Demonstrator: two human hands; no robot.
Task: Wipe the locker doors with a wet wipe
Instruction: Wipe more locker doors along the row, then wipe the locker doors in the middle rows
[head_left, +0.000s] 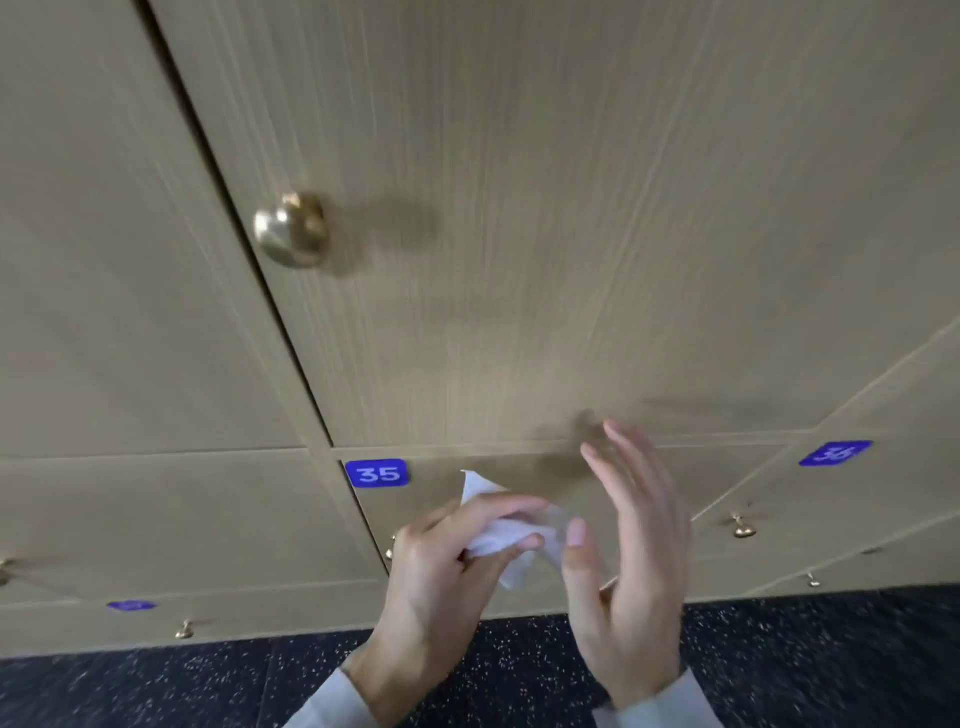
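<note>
A wall of light wooden locker doors fills the view; the large door (519, 234) in front of me has a brass knob (291, 229) near its left edge. Below it is the door labelled 35 (377, 473). My left hand (441, 577) pinches a crumpled white wet wipe (506, 535) between thumb and fingers, in front of door 35 and off its surface. My right hand (631, 561) is just right of the wipe with its fingers straight and spread, its thumb touching or nearly touching the wipe's edge.
More numbered doors with blue tags (835, 453) and small brass knobs (744, 529) run to the right and lower left. A dark speckled floor (208, 686) lies below the lockers. A vertical gap (249, 260) separates the large door from its left neighbour.
</note>
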